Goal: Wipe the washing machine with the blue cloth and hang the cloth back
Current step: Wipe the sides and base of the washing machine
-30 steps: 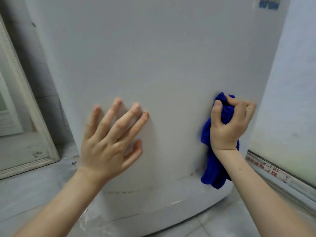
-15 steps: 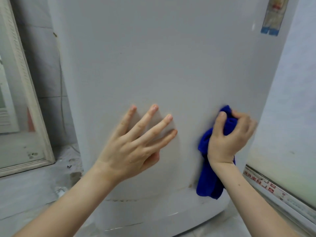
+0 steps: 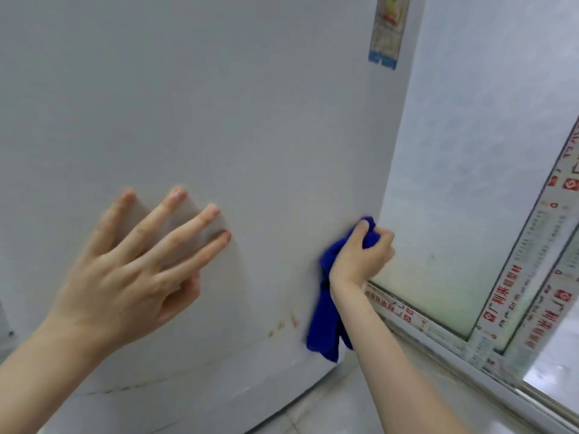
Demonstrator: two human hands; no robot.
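The white washing machine (image 3: 235,120) fills most of the view, its flat side panel facing me. My right hand (image 3: 360,258) is closed around the bunched blue cloth (image 3: 324,327) and presses it against the panel's right edge, low down; the cloth's loose end hangs below my wrist. My left hand (image 3: 138,264) rests flat on the panel with its fingers spread and holds nothing. A few small rust-coloured spots (image 3: 282,325) mark the panel just left of the hanging cloth.
A label sticker (image 3: 387,32) sits near the panel's top right corner. Right of the machine is a frosted glass door with a metal frame (image 3: 507,292) covered in red-printed film. Pale floor tiles (image 3: 344,405) lie below.
The view has swung right and closer: the door frame at left is gone and the glass door frame shows. My right hand with the cloth reached the panel's right edge. My left hand stays flat.
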